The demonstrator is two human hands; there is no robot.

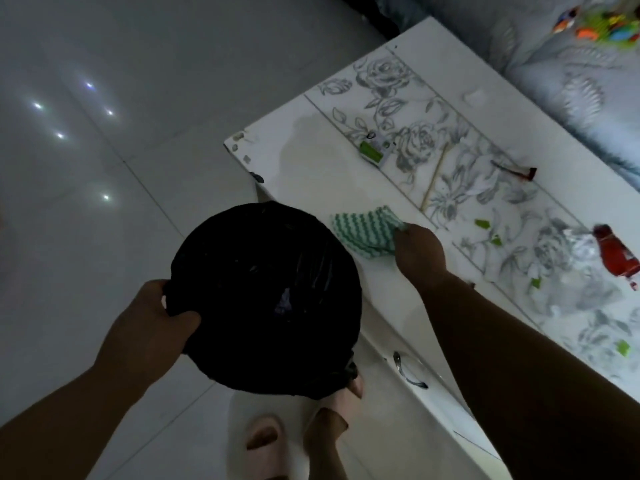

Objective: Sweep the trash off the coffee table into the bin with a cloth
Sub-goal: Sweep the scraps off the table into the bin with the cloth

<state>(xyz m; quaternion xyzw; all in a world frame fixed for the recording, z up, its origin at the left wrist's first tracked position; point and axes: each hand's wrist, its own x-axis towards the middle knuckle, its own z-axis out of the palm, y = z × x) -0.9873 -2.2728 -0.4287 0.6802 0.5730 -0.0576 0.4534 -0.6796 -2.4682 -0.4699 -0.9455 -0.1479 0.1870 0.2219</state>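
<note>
Left hand [152, 317] gripping bin [266, 299] rim, right hand [417, 245] pinching cloth [363, 233] on tabletop [311, 168]; risk: scraps beyond right hand overshooting bin.

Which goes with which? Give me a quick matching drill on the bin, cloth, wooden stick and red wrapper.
Things:
1. bin
2. cloth
3. wooden stick
4. red wrapper

States:
A. lying at the table's right end
B. gripped at its rim by the left hand
C. pinched by the right hand
D. lying untouched across the floral strip

Pairs: 1-B, 2-C, 3-D, 4-A
</note>
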